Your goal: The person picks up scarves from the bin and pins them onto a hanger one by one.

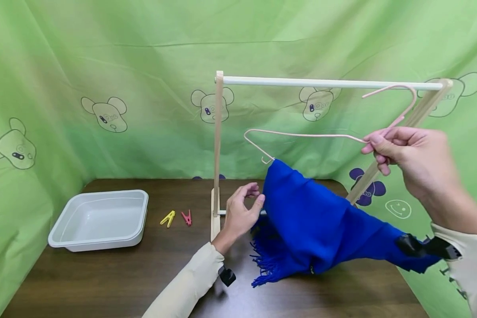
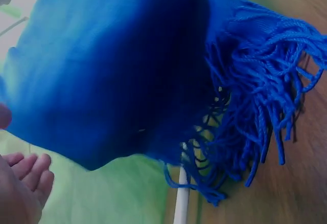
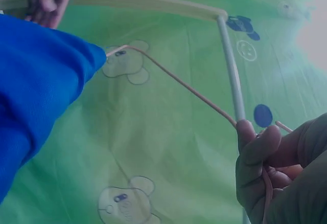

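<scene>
The bright blue fringed scarf (image 1: 322,225) hung draped over the thin pink wire hanger (image 1: 302,135), its lower end trailing toward the dark wooden worktop (image 1: 103,278). From the head view, the right hand (image 1: 411,154) pinched the hanger at its neck, fingers clamped on the wire just below the hook, which was near the white rail of the pale wooden drying rack (image 1: 326,82) but not clearly seated on it. The left hand (image 1: 242,212) sat just beside the scarf's edge with fingers loosely curved, holding nothing. Well to the left lay a white plastic tray (image 1: 99,218), with a yellow clothes peg (image 1: 168,218) and a red clothes peg (image 1: 187,217) between it and the rack's foot.

At the left wrist, the scarf (image 2: 117,75) filled the picture, fringe dangling, the fingertips (image 2: 30,170) apart from the cloth.

At the right wrist, the grip (image 3: 265,168) was closed on the hanger (image 3: 179,83), scarf (image 3: 41,91) on its far end.

As a judgement: draping looked done; hanging on the rail and the pegs remained untouched.
</scene>
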Demonstrator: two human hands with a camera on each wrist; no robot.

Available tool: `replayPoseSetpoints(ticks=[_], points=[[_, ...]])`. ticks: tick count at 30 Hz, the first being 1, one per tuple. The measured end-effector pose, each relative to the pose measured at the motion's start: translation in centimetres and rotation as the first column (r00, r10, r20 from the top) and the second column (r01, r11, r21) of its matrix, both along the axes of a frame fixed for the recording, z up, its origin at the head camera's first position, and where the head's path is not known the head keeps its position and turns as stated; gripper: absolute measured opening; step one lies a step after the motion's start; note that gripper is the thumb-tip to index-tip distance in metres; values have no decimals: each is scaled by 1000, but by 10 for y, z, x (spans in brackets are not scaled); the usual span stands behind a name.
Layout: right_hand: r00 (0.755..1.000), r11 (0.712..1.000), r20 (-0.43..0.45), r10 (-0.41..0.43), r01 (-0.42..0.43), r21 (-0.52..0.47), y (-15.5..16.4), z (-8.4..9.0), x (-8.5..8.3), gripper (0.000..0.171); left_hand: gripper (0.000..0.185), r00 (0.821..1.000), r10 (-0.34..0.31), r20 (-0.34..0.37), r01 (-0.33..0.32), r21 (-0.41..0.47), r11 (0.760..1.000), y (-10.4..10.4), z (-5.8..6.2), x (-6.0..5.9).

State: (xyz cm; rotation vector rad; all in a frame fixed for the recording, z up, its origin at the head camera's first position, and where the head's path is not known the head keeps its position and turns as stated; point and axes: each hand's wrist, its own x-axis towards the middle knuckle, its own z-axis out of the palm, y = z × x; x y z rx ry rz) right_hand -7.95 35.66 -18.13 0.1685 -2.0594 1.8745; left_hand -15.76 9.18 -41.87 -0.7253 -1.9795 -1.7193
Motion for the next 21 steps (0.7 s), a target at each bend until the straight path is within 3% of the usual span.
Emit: replayPoseSetpoints(ticks=[8,11,16,18,21], points=[[999,999,-25,42,-42,-3,10,18,-5,10,53,992,-95,81,105,-124,987,9,9,-8],[999,999,-17,46,-46,8,14,22,-6,10,45,984,-130,119,145,-131,981,13,14,-10],[999,997,12,48,-48,59,16,29,-7,12,27,976,-181,119,198,-158,967,16,21,-7],[998,995,29,57,-59,77,17,31,-7,15,27,965,-220,144,244,-175,954,16,23,-6],[997,988,57,43,-51,148,19,35,-5,19,27,911,-323,255,369,-162,915,14,26,-4]])
